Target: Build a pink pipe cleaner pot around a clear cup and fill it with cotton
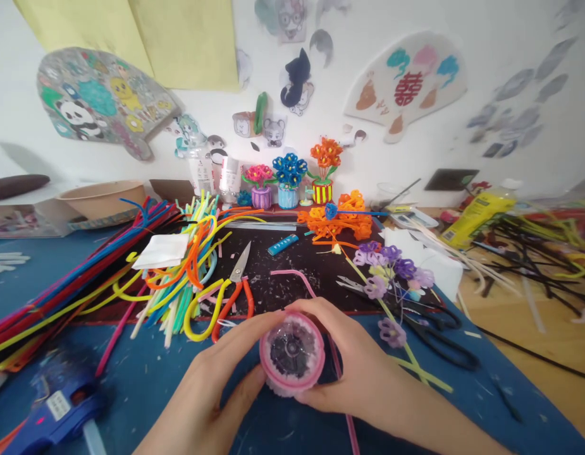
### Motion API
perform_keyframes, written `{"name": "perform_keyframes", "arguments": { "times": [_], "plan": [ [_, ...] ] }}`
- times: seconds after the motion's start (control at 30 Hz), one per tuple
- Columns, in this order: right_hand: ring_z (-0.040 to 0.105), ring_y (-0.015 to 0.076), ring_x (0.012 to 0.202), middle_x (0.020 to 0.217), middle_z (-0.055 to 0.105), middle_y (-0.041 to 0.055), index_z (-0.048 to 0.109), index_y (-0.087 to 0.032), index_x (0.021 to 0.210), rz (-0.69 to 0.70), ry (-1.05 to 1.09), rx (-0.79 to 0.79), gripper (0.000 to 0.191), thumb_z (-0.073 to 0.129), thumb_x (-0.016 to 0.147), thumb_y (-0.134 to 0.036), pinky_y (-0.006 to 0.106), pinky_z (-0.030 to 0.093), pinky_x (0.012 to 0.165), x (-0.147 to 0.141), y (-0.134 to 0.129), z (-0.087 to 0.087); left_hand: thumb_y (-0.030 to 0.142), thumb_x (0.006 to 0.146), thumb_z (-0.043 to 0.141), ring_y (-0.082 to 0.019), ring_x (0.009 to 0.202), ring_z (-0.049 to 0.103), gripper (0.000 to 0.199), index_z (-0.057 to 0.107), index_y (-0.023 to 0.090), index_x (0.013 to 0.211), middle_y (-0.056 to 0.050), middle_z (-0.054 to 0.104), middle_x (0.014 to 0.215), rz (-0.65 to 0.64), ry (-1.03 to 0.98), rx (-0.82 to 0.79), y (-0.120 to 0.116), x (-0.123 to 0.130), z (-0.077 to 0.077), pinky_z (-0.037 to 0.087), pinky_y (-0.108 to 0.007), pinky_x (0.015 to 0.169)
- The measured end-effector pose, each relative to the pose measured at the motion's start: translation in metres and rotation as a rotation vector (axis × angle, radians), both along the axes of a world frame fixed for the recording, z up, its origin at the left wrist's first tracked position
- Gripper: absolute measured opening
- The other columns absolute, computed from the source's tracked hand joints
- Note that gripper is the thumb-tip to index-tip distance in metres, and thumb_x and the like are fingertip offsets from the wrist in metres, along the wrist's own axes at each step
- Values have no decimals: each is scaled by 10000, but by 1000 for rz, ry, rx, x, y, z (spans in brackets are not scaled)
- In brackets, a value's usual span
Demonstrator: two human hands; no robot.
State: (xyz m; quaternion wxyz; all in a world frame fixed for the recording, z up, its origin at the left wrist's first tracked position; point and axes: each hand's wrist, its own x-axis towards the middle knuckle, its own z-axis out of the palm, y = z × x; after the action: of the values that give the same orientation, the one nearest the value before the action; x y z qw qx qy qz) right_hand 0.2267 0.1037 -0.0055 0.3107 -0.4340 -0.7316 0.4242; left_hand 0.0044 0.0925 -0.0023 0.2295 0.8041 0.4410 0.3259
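Note:
Between my two hands is a small round plastic cup [292,351] with a clear ribbed face toward me and a pink, fuzzy edge. My left hand [216,379] grips its left side, fingers along the top and thumb below. Around the right side curl the fingers and thumb of my right hand [351,354]. A long pink pipe cleaner [295,273] runs behind the cup and comes out below it toward me; whether it is joined to the cup is hidden. Beyond my left hand lie scissors [240,265] with orange handles.
A blue glue gun [59,404] lies at left front, near bundled pipe cleaners [107,265]. Black-handled scissors [444,335] and purple flowers [389,268] are on the right. Potted pipe-cleaner flowers [288,183] stand by the wall, with a yellow bottle [479,215] to the right.

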Motion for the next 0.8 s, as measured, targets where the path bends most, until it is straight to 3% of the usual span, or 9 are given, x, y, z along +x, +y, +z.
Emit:
{"name": "perform_keyframes", "arguments": {
  "times": [0.17,0.33,0.53,0.6,0.67,0.8],
  "plan": [
    [457,258,1308,1406,483,27,396,-335,1386,11,-16,-49,861,864,663,-338,412,372,1094,3,-1,-4,308,910,580,-165,1171,640,489,462,460,1360,94,644,1321,38,11,-25,0,-3,-1,508,-243,996],
    [522,215,1220,1296,539,6,453,-327,1320,68,19,-54,728,843,708,-376,345,427,1032,3,0,1,321,919,561,-169,1165,644,475,456,436,1368,69,646,1320,42,105,-16,0,-8,-7,529,-249,964],
    [456,227,1309,1412,464,9,386,-346,1382,94,43,-84,810,835,712,-420,357,389,1093,2,-3,3,352,927,519,-177,1114,675,472,444,392,1391,38,663,1303,75,168,85,1,-12,4,541,-257,936],
    [398,236,1366,1476,404,18,346,-342,1418,101,33,-95,836,815,733,-441,368,353,1132,2,-5,3,399,938,482,-189,1153,653,490,396,409,1420,48,637,1339,150,243,122,-3,-23,10,528,-299,969],
    [339,240,1414,1531,346,16,312,-349,1446,98,33,-85,820,772,777,-466,380,315,1163,3,-7,2,471,933,454,-222,1180,636,503,370,425,1428,54,618,1359,312,329,137,-11,-41,12,516,-382,1002],
    [307,233,1445,1558,352,9,332,-361,1460,75,66,10,633,612,906,-487,410,289,1185,1,-8,-1,551,905,436,-305,1193,617,513,406,405,1396,14,555,1421,617,405,128,-33,-87,2,517,-520,991]
  ]
}}
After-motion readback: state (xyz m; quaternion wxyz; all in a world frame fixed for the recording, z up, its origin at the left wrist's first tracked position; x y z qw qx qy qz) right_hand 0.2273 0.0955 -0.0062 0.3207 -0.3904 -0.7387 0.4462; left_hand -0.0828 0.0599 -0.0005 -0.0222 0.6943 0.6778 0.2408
